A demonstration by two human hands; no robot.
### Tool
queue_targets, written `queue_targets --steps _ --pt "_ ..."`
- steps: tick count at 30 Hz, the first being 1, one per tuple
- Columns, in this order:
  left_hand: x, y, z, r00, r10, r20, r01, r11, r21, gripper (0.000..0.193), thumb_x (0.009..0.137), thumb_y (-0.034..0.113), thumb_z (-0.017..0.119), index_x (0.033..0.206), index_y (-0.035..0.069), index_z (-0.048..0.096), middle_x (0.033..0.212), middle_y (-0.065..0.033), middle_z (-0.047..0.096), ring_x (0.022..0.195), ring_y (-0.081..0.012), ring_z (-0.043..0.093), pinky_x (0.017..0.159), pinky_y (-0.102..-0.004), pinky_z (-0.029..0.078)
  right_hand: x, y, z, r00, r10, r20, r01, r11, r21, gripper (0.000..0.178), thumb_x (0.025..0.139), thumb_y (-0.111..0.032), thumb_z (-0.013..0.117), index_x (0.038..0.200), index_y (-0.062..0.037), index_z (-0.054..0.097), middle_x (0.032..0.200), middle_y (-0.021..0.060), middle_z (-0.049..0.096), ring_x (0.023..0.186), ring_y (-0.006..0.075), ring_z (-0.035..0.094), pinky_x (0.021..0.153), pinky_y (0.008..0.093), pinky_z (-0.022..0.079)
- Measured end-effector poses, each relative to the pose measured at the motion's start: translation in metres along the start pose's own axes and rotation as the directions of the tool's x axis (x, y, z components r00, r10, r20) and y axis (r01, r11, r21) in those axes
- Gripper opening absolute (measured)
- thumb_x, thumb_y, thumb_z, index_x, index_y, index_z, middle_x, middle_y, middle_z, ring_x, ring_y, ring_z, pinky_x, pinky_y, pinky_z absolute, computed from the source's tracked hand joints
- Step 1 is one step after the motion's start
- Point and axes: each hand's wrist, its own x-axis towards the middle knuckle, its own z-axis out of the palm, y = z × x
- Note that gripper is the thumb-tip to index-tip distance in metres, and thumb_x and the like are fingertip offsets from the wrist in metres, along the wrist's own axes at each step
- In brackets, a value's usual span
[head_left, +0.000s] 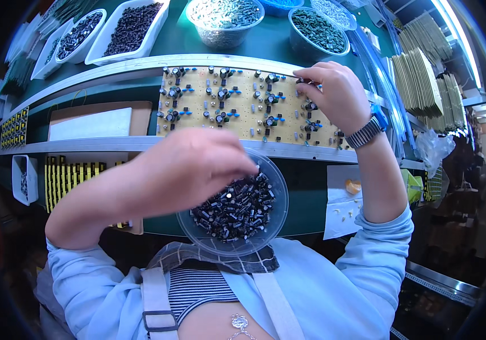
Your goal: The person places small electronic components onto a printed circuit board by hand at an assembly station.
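Note:
A clear round plastic bowl (281, 212) in front of me holds many small dark cylindrical capacitors (229, 212). My left hand (200, 161) hangs over it, blurred, with its fingertips drawn together above the far part of the heap. Whatever those fingers hold is too small to make out. Beyond the bowl lies a tan circuit board panel (197, 90), set with rows of capacitors and small blue and black parts. At its far right corner my right hand (333, 90), a watch on the wrist, pinches a small dark capacitor (305, 81) between thumb and forefinger.
Two pale rails (101, 144) run along the panel's near and far edges. Several tubs of parts stand behind, among them a white tub (97, 52) and a clear bowl (336, 50). Stacked boards (418, 85) stand at right. Orange peel lies on a white sheet (338, 218).

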Motion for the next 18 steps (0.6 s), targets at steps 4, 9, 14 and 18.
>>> queue_targets --steps 4,9,14,18 --pt "0.019 -0.020 -0.009 0.989 -0.064 -0.133 0.057 0.997 -0.054 0.013 0.079 -0.002 0.072 0.092 0.002 0.071 0.092 -0.0072 0.066 0.073 -0.0178 0.060 0.069 -0.0297 0.051 -0.016 -0.026 -0.010 0.981 -0.086 -0.173 0.080 0.996 -0.038 0.017 0.083 -0.018 0.073 0.095 -0.0062 0.072 0.090 0.0041 0.068 0.081 0.0213 0.060 0.077 0.0341 0.048" --pt "0.038 -0.034 -0.012 0.957 -0.277 -0.080 0.282 0.958 0.047 0.008 0.084 0.005 0.071 0.091 0.002 0.070 0.088 -0.0070 0.065 0.077 -0.0199 0.057 0.072 -0.0318 0.048 -0.063 -0.110 -0.013 0.852 -0.418 0.316 0.314 0.890 0.332 0.026 0.079 -0.022 0.073 0.102 -0.0111 0.067 0.090 0.0035 0.063 0.085 0.0200 0.061 0.079 0.0341 0.045" --pt "0.048 -0.047 -0.002 0.982 -0.167 -0.084 0.183 0.950 0.252 0.008 0.085 0.009 0.070 0.088 0.002 0.070 0.086 -0.0064 0.065 0.080 -0.0212 0.057 0.074 -0.0325 0.048 -0.071 -0.130 0.005 0.825 -0.461 0.328 0.354 0.873 0.336 0.020 0.082 -0.020 0.070 0.097 -0.0094 0.063 0.091 0.0039 0.063 0.084 0.0206 0.060 0.080 0.0338 0.044" --pt "0.052 -0.052 0.003 0.989 -0.105 -0.100 0.137 0.908 0.397 0.010 0.086 0.013 0.068 0.085 0.003 0.071 0.086 -0.0059 0.066 0.083 -0.0217 0.059 0.076 -0.0325 0.050 -0.072 -0.129 0.012 0.823 -0.486 0.294 0.353 0.843 0.407 0.015 0.082 -0.018 0.068 0.093 -0.0096 0.062 0.090 0.0040 0.062 0.083 0.0209 0.060 0.080 0.0331 0.044"
